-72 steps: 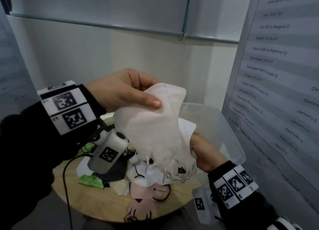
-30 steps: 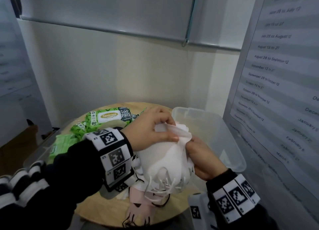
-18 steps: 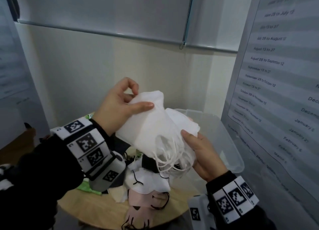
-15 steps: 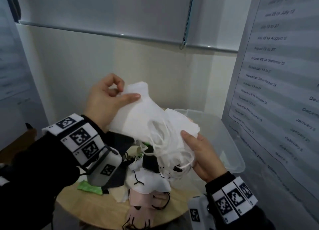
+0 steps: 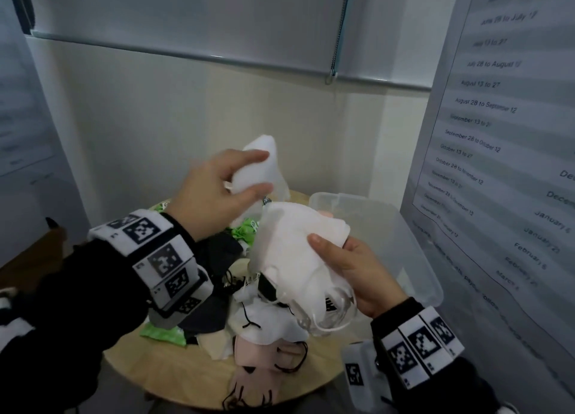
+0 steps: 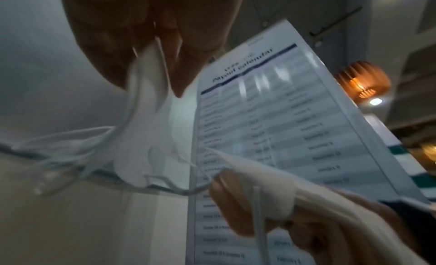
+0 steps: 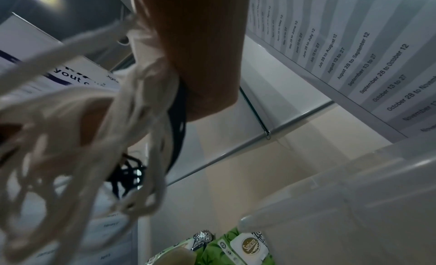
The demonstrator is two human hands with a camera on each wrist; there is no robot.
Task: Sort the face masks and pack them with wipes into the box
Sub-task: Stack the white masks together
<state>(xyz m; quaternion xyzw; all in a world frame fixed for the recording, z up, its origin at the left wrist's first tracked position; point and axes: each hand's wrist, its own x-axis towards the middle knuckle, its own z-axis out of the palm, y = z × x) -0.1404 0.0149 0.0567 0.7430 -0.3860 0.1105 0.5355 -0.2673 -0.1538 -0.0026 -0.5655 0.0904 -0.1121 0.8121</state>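
left hand (image 5: 214,192): fingers pinch single white fabric mask (image 5: 259,164) | right hand (image 5: 357,270): fingers clamp white mask stack (image 5: 289,252) | clear plastic box (image 5: 404,245) just beside

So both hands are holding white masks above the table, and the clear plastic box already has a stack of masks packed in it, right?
Not quite. In the head view the left hand and right hand do hold white masks above the table, but no masks show in the clear plastic box.
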